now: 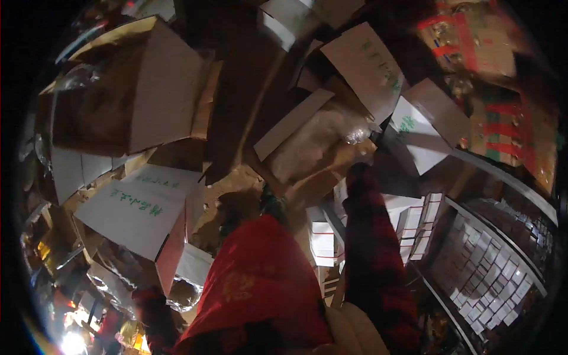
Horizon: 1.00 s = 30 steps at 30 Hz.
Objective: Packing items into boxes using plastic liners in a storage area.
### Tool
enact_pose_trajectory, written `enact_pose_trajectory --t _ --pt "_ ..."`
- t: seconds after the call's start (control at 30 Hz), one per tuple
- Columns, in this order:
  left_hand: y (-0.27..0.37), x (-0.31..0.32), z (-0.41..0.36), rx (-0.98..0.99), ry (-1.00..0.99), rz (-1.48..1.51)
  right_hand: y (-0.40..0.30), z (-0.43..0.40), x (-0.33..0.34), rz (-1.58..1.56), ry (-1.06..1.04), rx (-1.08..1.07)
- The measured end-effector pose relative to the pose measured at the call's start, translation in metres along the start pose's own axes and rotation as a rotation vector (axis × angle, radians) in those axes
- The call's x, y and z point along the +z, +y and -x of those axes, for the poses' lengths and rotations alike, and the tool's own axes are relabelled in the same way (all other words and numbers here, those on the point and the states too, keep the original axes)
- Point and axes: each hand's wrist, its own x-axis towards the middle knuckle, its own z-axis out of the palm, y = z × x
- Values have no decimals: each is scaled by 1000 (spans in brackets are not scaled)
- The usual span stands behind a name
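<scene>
My right arm in a red-and-black plaid sleeve reaches forward. My right hand [361, 151] is dim and blurred at the near edge of an open cardboard carton [288, 128]. A clear plastic liner [315, 144] covers what is in that carton, and its bunched end shines close to my fingers. Whether the fingers grip the carton or the plastic cannot be made out. My left sleeve [153, 306] is low on the left, beside a white carton with green handwriting [133, 217]; the left hand itself is out of view. A red apron [262, 270] covers my front.
A large open carton [164, 88] stands at the upper left. White flaps with green writing [368, 66] stick up at the upper right. Banded white bundles [321, 239] and a tray of small white blocks [492, 266] lie to the right. Red-taped cartons [501, 128] are stacked beyond.
</scene>
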Motion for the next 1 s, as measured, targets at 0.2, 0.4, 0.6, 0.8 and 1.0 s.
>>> enact_pose_trajectory --t 0.2,0.4,0.6,0.8,1.0 --pt "77 73 5 -22 -319 118 -10 -74 -12 -67 -51 -87" --pt "202 147 46 -360 -1053 870 -138 143 -87 -230 -319 -727" --pt "309 158 18 361 -1209 1029 -144 231 -168 -753 -288 -1122" --pt "321 112 -18 -316 -1036 1291 -76 208 -136 -155 -176 -614" --pt "235 154 3 -50 -1135 1083 -18 141 -79 40 -87 -507"
